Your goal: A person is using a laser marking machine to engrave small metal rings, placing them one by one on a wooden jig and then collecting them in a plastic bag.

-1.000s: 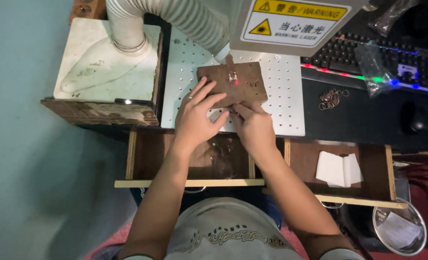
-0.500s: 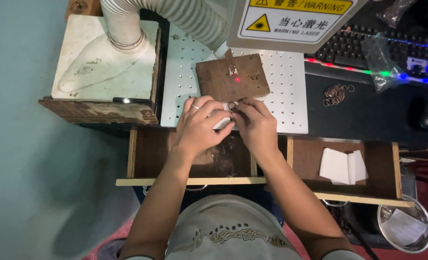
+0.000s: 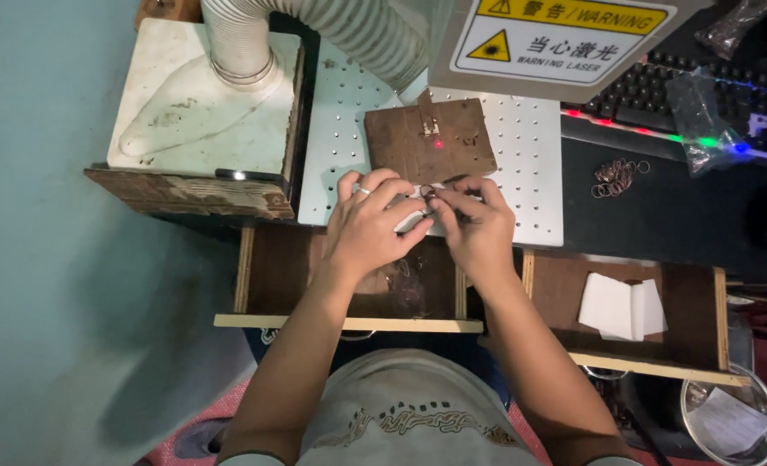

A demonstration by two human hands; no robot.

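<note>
Yellow-and-white rectangular warning sign (image 3: 564, 39) on the machine head — top centre, clear plastic bag (image 3: 701, 116) on the keyboard

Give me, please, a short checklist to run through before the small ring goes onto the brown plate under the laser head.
1. Small ring held between both hands: ok, left hand and right hand pinch it.
2. Brown plate unobstructed: ok.
3. Red dot on the plate: ok.
4. Hands away from the dot: ok, they sit below the plate.
5. Ring's facing: cannot tell, too small.
6. Spare rings apart from the perforated bed: ok.
</note>
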